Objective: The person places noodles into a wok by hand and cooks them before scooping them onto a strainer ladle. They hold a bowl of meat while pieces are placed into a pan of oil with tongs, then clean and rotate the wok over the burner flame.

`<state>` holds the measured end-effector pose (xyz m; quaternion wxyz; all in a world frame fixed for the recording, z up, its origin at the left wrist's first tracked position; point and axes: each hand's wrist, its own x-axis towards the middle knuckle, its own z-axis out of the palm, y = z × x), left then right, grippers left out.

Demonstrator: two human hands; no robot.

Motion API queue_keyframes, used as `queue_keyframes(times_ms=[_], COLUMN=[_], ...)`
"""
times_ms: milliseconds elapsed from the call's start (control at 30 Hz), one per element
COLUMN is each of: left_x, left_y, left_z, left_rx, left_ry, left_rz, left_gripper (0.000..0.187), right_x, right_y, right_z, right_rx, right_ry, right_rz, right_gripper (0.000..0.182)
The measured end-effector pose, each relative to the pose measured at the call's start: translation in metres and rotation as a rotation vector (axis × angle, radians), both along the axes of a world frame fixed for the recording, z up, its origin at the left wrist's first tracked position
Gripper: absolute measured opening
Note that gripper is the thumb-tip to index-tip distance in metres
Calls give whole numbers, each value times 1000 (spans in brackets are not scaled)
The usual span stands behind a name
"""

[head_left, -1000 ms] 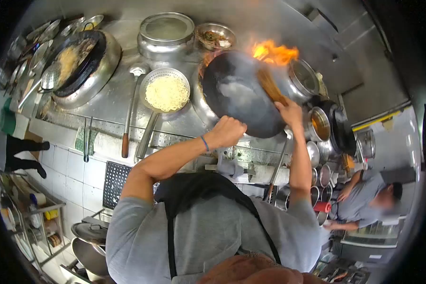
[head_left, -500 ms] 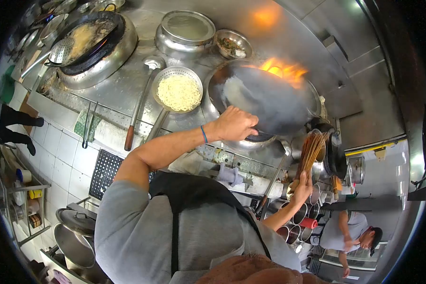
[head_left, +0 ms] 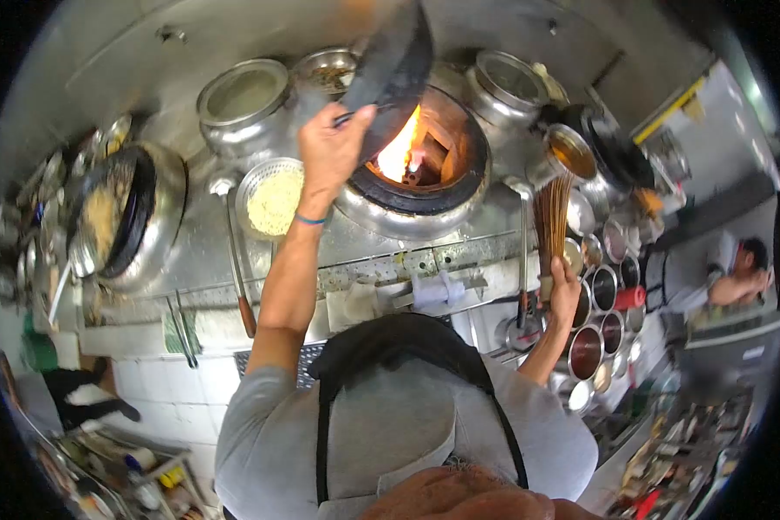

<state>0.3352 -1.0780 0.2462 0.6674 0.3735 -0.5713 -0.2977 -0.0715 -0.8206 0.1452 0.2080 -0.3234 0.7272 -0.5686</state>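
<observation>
My left hand (head_left: 329, 147) is closed round the rim handle of a dark wok (head_left: 399, 74). The wok is tipped steeply on its side, raised off the burner (head_left: 416, 186), where an orange flame (head_left: 399, 149) burns in the uncovered ring. In my right hand (head_left: 563, 293) is a bamboo wok brush (head_left: 553, 217), gripped at its bound end with the bristles upward. A ladle (head_left: 523, 251) lies just left of the brush. Left of the burner, a perforated strainer (head_left: 253, 178) holds pale noodles (head_left: 276, 204).
Another ladle (head_left: 238, 260) and tongs (head_left: 182, 328) lie to the left. A second wok (head_left: 139, 195) with a skimmer sits at far left. Lidded pots (head_left: 243, 94) stand behind. Several sauce containers (head_left: 585, 351) crowd the right, where a co-worker (head_left: 711, 277) stands.
My left hand has lifted and tipped the wok off the burner, exposing the flame. The brush stays in my right hand, now more upright. The camera view has turned.
</observation>
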Motion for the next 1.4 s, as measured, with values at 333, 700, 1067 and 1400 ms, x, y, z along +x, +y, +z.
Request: queue_keyframes(times_ms=[333,700,1067,1400], left_x=[-12,-93,-152,-192], left_y=[23,81,36,38], left_z=[18,-57,-124,-141], left_rx=[42,-174,121,182], left_ry=[-234,-907,-1326,-1305], left_rz=[106,-55,-138,14], left_gripper=[38,40,28,28], right_x=[12,-27,90,83], right_y=[-39,-149,-287,-405], right_z=[29,30,62,-43], right_rx=[-357,-689,411,236], right_ry=[-812,-1441,-69,786], right_rz=[129,908,1381,182], right_gripper=[32,64,82,68])
